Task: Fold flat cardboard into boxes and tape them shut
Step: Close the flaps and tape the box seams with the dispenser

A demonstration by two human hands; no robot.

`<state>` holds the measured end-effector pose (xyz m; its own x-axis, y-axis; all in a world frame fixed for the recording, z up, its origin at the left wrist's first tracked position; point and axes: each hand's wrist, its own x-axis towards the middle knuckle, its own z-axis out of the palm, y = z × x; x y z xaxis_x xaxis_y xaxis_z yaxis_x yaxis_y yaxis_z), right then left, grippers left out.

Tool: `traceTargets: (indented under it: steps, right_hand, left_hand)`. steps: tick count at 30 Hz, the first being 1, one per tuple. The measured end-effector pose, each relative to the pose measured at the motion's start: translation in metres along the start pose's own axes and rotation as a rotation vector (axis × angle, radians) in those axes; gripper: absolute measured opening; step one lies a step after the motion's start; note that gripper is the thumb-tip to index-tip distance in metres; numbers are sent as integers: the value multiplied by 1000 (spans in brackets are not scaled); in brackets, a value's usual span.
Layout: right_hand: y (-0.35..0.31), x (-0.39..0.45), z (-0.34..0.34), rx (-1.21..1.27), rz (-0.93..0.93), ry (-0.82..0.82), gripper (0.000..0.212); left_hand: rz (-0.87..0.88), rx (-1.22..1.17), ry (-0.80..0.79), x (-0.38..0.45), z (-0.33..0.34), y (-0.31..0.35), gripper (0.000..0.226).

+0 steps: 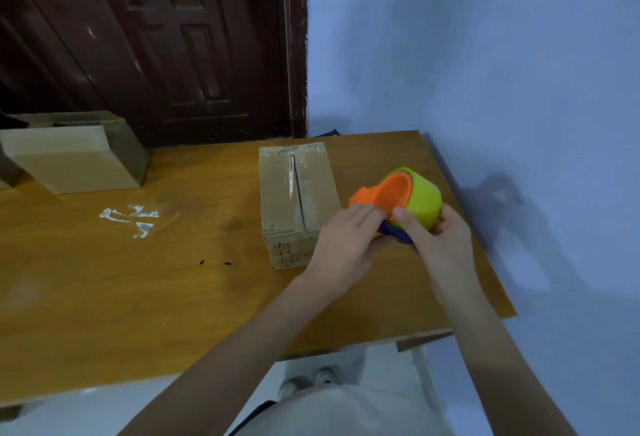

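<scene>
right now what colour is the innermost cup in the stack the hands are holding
Orange; the innermost cup sits nested in a yellow-green cup. It shows best in the head view.

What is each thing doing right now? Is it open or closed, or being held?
small box: closed, taped along top seam, on table.
big box: open, at table's far left.
stacked cups: nested, tipped sideways, held.
left hand: holding orange cup.
right hand: gripping green cup.
</scene>
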<state>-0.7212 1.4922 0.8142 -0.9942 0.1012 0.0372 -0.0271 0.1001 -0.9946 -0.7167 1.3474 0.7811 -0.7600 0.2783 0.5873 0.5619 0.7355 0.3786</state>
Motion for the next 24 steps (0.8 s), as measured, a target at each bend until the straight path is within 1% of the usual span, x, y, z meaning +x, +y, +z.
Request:
traceTargets:
  steps: [1, 3, 5, 6, 8, 10, 12, 14, 16, 19, 20, 22, 24]
  right_hand:
    - [-4, 0, 1, 28, 1, -3, 45]
    - [-8, 0, 4, 64, -11, -22, 46]
    - [-10, -2, 8, 66, -54, -29, 51]
    - [-9, -4, 9, 33, -115, -27, 59]
    - [-6, -5, 7, -123, -308, -53, 69]
    - [-5, -1, 3, -260, -490, -153, 74]
    - [-6, 4, 1, -436, -632, -291, 74]
    - [-3, 9, 5, -566, -760, -412, 70]
    - [-1, 11, 12, -588, -784, -464, 70]
    - [2, 15, 23, -590, -834, -476, 67]
    - [3, 16, 26, -572, -843, -481, 63]
    - [7, 17, 32, -497, -818, -466, 53]
    - [9, 14, 37, -397, -754, -412, 47]
  left_hand:
    - [-43, -41, 13, 2, -4, 1, 26]
    - [-105, -81, 37, 6, -11, 1, 29]
    - [-191, -168, 23, 13, -21, 2, 27]
    - [-261, -271, -3, 17, -27, 4, 24]
    - [-423, -533, -72, 29, -42, 4, 16]
    - [-529, -717, -132, 40, -56, -1, 14]
    - [-554, -821, -178, 48, -68, -8, 17]
    - [-552, -870, -204, 54, -77, -12, 20]
    - [-562, -880, -235, 58, -82, -14, 22]
    - [-596, -850, -291, 64, -87, -13, 24]
    - [-627, -813, -301, 67, -89, -11, 28]
    - [-746, -731, -320, 72, -95, -13, 43]
    - [-816, -779, -368, 73, -102, -19, 49]
